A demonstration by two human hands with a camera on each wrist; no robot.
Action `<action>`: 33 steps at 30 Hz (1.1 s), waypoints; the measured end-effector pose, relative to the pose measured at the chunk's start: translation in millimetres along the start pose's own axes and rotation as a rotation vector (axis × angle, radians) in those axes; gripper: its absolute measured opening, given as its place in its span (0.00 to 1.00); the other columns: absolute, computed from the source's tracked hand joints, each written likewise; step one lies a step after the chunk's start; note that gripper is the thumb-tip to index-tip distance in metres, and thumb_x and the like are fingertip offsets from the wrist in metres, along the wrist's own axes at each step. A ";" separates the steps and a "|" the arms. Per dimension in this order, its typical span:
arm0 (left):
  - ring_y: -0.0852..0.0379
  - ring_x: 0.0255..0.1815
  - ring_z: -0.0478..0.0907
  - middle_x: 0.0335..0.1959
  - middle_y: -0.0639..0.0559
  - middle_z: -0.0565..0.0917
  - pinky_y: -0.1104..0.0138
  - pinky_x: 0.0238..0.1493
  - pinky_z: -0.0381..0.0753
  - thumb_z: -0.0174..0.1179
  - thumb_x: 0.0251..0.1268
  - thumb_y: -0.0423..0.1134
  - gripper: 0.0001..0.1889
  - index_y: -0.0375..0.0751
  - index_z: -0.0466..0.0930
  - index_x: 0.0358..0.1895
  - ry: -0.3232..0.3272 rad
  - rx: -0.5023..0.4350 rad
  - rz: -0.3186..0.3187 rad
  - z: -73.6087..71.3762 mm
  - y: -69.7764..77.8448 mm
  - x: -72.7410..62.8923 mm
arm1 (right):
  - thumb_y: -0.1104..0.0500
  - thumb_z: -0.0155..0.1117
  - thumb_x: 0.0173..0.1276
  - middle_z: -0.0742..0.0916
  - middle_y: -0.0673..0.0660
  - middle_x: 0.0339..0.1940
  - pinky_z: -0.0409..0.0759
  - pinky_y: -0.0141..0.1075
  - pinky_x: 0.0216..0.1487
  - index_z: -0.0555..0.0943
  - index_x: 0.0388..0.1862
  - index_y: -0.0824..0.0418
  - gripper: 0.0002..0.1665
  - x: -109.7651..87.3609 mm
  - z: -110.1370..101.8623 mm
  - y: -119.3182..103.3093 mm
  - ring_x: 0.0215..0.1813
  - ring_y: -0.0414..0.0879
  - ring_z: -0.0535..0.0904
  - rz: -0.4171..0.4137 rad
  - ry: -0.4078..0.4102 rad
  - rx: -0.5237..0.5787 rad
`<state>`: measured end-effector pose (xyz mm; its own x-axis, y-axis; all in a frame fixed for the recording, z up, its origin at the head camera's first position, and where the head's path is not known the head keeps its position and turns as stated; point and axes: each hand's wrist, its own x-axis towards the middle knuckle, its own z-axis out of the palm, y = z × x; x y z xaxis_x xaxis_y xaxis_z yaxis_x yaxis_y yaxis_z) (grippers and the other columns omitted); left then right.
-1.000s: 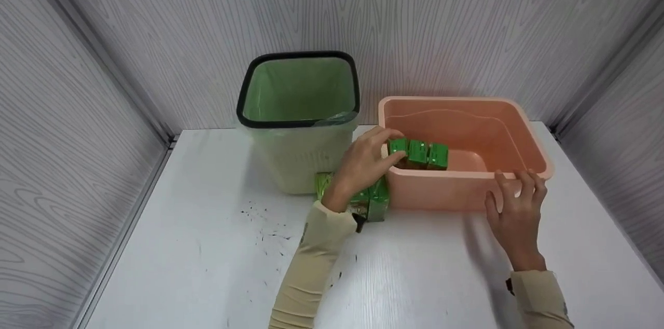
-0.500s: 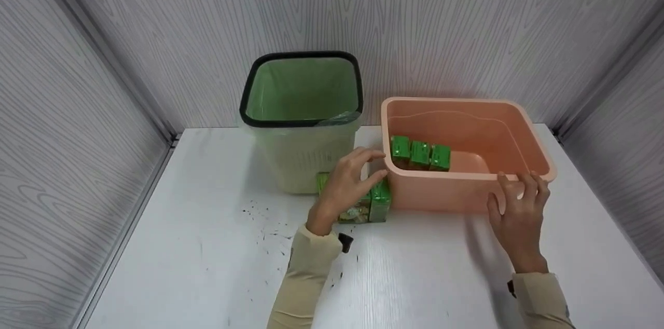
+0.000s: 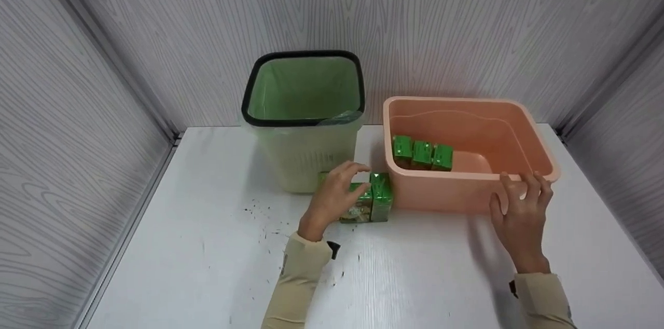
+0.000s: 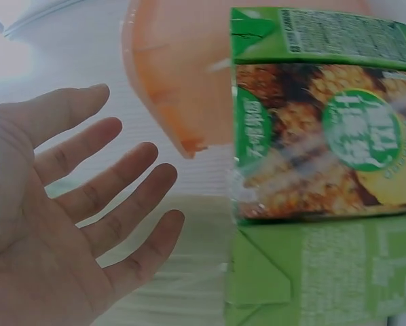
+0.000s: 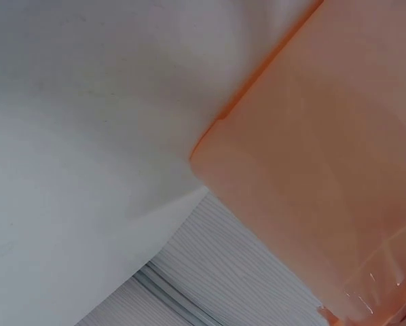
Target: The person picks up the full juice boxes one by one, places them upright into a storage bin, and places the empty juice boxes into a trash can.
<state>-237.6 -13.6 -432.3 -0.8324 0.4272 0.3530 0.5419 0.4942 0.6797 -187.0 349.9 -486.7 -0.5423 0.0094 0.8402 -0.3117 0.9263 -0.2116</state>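
My left hand (image 3: 331, 198) hovers over the green juice cartons on the table, fingers loosely spread and holding nothing. In the left wrist view its bare palm (image 4: 47, 231) faces a juice carton (image 4: 311, 149) with pineapple pictures. One carton (image 3: 381, 198) stands against the pink tub (image 3: 441, 191); another carton (image 3: 358, 210) sits left of it, partly behind my hand. Three green-topped cartons (image 3: 422, 152) line up inside the tub at its left end. My right hand (image 3: 523, 220) grips the tub's front rim near the right corner, fingertips hooked over it.
A pale green bin (image 3: 306, 158) with a black rim and clear liner stands left of the tub. Dark specks (image 3: 257, 209) mark the white table (image 3: 207, 246). Grey wood-patterned walls (image 3: 441, 23) enclose the back and sides.
My left hand has let go of the leftmost carton in the tub, come out over the rim and moved left and nearer, above the table cartons. The right hand stays on the rim.
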 end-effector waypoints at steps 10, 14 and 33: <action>0.48 0.57 0.80 0.55 0.44 0.82 0.57 0.56 0.80 0.66 0.70 0.36 0.17 0.36 0.81 0.59 -0.043 0.165 0.034 9.9 -12.9 -4.2 | 0.69 0.66 0.63 0.75 0.76 0.58 0.72 0.71 0.51 0.80 0.59 0.68 0.23 -1.4 0.4 2.4 0.65 0.75 0.64 -0.013 0.002 -0.009; 0.48 0.58 0.79 0.57 0.44 0.81 0.58 0.56 0.80 0.68 0.68 0.36 0.20 0.37 0.80 0.61 -0.088 0.214 0.030 15.2 -14.5 -4.2 | 0.68 0.66 0.64 0.74 0.76 0.58 0.73 0.71 0.51 0.79 0.58 0.69 0.23 -1.6 -0.5 2.1 0.65 0.75 0.63 0.002 -0.009 -0.021; 0.47 0.50 0.80 0.49 0.42 0.82 0.55 0.50 0.82 0.73 0.59 0.30 0.25 0.35 0.80 0.61 -0.111 0.540 0.077 28.3 -15.4 -7.2 | 0.69 0.67 0.63 0.75 0.76 0.57 0.73 0.70 0.53 0.80 0.58 0.69 0.23 -0.5 0.3 0.9 0.66 0.75 0.64 0.003 0.005 -0.005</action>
<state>-236.7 -2.9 -463.5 -0.7864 0.5406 0.2991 0.6079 0.7634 0.2184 -187.3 350.7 -487.5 -0.5391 0.0146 0.8421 -0.3057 0.9283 -0.2118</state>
